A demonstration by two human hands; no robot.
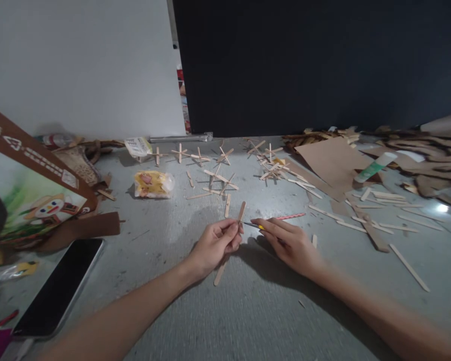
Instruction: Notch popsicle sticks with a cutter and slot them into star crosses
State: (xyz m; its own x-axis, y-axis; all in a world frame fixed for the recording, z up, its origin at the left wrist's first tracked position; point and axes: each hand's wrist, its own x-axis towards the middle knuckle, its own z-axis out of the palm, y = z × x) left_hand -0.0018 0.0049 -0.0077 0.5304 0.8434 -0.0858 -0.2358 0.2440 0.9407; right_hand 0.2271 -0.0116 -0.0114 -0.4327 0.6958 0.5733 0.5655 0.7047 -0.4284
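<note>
My left hand (216,244) is closed in a pinch around a flat wooden craft stick (220,275), which slants up through the fingers and shows above and below them. My right hand (291,245) grips a slim craft knife (261,227) with a yellow handle; its dark narrow tip touches or nearly touches the stick by my left fingertips. The exact contact is too small to make out. Just beyond my left hand a short stick piece (227,205) lies on the grey tabletop (218,326). A red patterned strip (291,216) lies behind my right hand.
Several crossed-stick pieces (221,179) stand at the back. Loose sticks (351,225), a glue stick (376,168) and cardboard (323,163) lie right. A yellow packet (154,184), a phone (60,288) and a printed bag (33,185) are left. A black panel (319,65) rises behind.
</note>
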